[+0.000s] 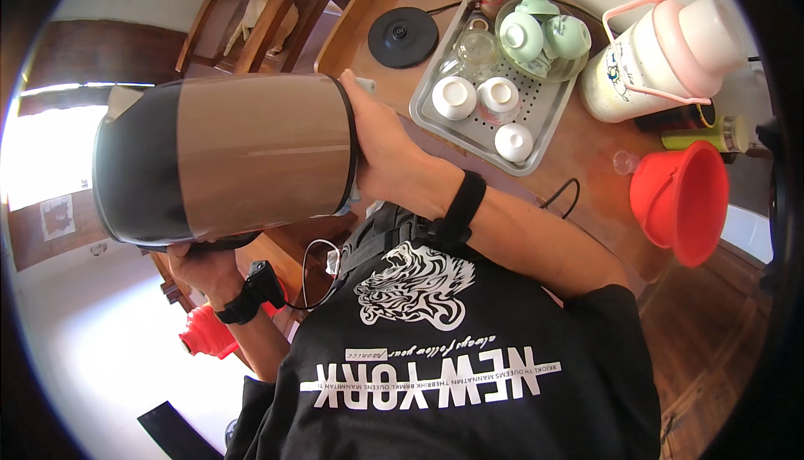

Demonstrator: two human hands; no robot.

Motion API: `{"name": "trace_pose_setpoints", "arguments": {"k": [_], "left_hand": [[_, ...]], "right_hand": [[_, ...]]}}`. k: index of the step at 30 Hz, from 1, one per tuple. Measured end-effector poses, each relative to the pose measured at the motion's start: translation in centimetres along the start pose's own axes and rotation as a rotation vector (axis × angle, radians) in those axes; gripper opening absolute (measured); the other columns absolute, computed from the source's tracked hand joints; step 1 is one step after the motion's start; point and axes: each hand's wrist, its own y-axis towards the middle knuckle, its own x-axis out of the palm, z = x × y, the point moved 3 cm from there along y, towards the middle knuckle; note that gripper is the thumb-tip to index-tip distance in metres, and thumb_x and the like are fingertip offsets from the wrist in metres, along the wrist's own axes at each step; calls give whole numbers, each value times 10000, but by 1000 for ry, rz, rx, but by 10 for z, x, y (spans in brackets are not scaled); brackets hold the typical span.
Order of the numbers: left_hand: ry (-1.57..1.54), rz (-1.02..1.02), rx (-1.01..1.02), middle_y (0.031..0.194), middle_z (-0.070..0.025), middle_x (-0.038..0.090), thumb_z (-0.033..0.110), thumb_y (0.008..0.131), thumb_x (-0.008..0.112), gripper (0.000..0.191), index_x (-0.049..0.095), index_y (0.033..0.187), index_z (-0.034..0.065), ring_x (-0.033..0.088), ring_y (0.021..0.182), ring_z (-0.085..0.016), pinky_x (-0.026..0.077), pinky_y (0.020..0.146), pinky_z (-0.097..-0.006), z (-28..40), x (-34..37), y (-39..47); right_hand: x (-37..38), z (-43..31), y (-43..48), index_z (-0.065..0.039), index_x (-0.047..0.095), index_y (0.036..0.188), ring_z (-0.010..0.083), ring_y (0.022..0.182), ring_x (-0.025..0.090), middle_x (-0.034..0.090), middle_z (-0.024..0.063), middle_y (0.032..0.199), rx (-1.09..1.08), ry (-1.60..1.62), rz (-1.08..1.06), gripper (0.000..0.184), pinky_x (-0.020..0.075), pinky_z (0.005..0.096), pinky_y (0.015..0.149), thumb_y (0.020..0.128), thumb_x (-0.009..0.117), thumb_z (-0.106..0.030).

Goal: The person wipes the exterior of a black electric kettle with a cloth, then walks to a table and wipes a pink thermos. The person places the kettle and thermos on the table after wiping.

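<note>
An electric kettle [267,152], brown with a black upper part, lies tilted on its side in the air before me, its spout end to the left. My right hand [383,142] presses against the kettle's bottom with a light cloth [364,86] partly showing behind it. Below the kettle, my left hand [202,268] is closed on its black handle [229,242]; part of that grip is hidden by the body. The round black kettle base [402,38] rests on the wooden table, apart from the kettle.
Beside the base, a perforated metal tray [419,111] holds white cups, glasses and a bowl of green cups. To the right stand a pink-and-white thermos flask [653,58], a green bottle [703,136] and a red bucket [653,193]. A wooden chair [270,20] is beyond.
</note>
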Motion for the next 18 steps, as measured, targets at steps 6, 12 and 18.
{"name": "trace_pose_setpoints", "arguments": {"k": [6,12,18], "left_hand": [[-18,-363,-100,651,-34,407,56,771,525,39,518,802,80,399,611,-177,386,633,-345,-6,-1,21],[84,-285,-24,664,-34,418,35,785,542,47,527,813,70,408,617,-184,391,645,-344,-11,14,34],[386,-401,121,716,-45,491,68,775,587,110,570,878,34,507,651,-193,431,668,-340,-26,63,50]], "right_hand": [[-15,-12,-3,-47,575,1285,267,1098,655,650,136,1241,-31,7,-32,501,548,442,925,1065,425,-472],[-44,-31,-15,-14,565,1269,277,999,690,665,140,1153,-56,-177,-41,334,594,479,819,1005,574,-218],[-68,-51,-34,34,558,1248,279,936,717,679,158,1099,-143,-219,-33,349,626,450,794,915,634,-31]]}}
